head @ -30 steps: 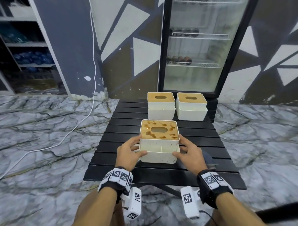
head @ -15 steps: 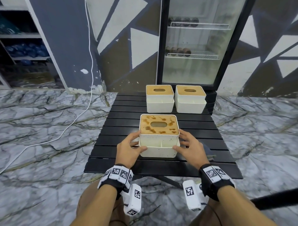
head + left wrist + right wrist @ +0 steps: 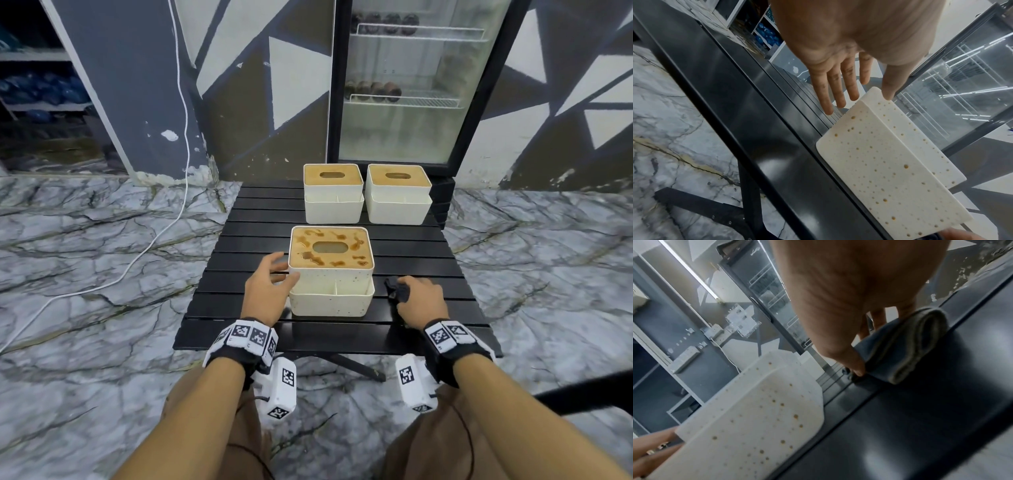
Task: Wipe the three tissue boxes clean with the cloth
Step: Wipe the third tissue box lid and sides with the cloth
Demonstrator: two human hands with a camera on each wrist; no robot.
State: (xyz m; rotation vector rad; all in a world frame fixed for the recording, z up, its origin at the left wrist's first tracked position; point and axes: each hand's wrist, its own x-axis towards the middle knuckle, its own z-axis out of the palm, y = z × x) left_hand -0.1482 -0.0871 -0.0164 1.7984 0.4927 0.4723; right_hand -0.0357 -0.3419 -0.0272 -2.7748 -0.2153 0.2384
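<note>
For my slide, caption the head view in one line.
Left hand steadies the stained tissue box on the black slatted table while the right hand grips the dark cloth.

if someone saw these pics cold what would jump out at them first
Probably the near tissue box in the middle of the black slatted table, its tan lid blotched with brown spills and its white sides speckled. Next, the hands: the left hand rests at the box's left side, while the right hand grips a dark cloth on the table just right of it. Two cleaner-looking tissue boxes sit side by side at the far edge.
</note>
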